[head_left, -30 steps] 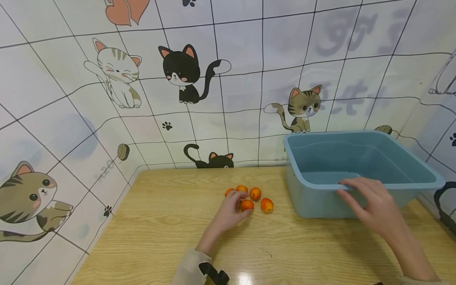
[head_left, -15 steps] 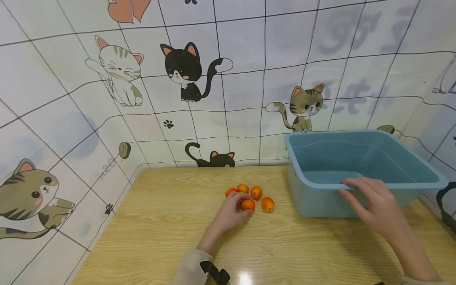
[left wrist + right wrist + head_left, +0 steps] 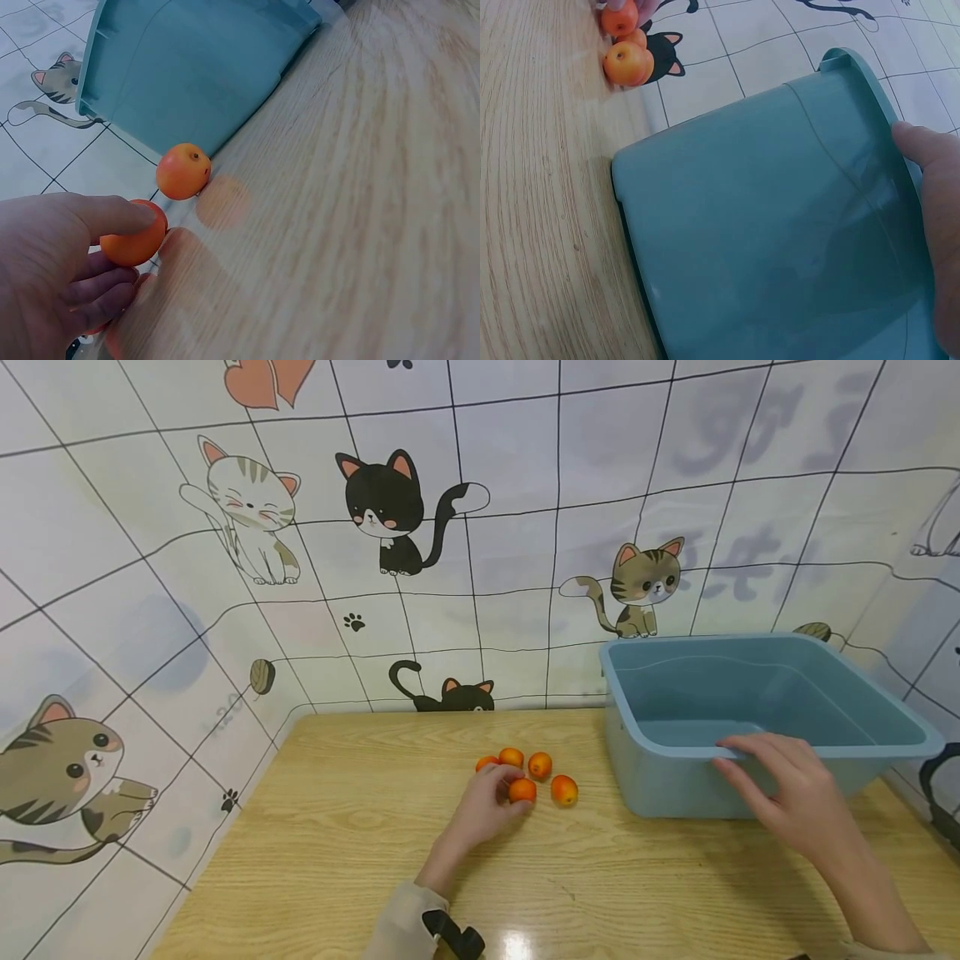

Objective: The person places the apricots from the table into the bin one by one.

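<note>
In the head view my left hand (image 3: 486,802) is at a small group of round orange fruits. Its thumb and fingers pinch one small orange fruit (image 3: 522,790), low over the table or on it. Beside that one lies a red-blushed orange fruit (image 3: 184,172), apart from the hand. Behind the fingers are more fruits, one (image 3: 540,766) to the right and another (image 3: 512,757) at the back; one at the left is partly hidden. My right hand (image 3: 787,789) grips the near rim of a blue plastic tub (image 3: 630,777), thumb on the outer side, fingers over the edge.
The tub stands at the right back of the wooden table (image 3: 337,827). A wall covering (image 3: 510,543) with cartoon cats rises behind the table. A dark curved object (image 3: 937,793) is at the far right. A black strap mount (image 3: 452,935) sits on the left wrist.
The view shifts slightly between the first frame and the later ones. Both hands stay in place, the left on the same fruit and the right on the tub's rim.
</note>
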Demonstrator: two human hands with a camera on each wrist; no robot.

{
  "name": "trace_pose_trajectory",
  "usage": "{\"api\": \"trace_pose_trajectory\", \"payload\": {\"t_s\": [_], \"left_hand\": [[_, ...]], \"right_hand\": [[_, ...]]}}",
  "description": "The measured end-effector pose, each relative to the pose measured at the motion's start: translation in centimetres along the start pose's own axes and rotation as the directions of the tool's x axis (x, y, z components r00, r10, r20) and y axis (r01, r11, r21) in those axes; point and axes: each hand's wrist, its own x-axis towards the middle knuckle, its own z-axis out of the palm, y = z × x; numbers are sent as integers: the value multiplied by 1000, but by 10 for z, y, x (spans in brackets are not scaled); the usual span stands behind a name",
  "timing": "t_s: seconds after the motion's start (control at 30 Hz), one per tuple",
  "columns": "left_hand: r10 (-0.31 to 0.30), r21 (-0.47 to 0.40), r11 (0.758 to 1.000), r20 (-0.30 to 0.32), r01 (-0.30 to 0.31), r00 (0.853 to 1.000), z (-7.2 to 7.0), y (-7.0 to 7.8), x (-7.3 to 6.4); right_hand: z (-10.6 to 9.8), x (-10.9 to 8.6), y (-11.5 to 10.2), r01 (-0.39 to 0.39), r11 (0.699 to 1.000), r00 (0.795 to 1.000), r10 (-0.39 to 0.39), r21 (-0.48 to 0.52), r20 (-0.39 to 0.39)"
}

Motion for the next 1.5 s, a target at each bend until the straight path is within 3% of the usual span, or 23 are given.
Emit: {"api": "trace_pose_trajectory", "payload": {"t_s": [0.33,0.73,1.23,1.5], "left_hand": [[22,-12,1000,-68,-23,997,-4,6,3],[-39,-94,995,-98,29,994,-8,21,7],[81,-110,989,-171,-101,982,-12,56,11],[88,-122,986,-199,-114,976,-12,70,18]], "right_hand": [[0,2,1,-4,1000,1000,4,4,4],[-1,1,0,-5,1000,1000,5,3,-1],[-2,0,-2,-23,1000,1000,23,0,8],[-1,-3,-2,-27,1000,1000,27,7,6]]}}
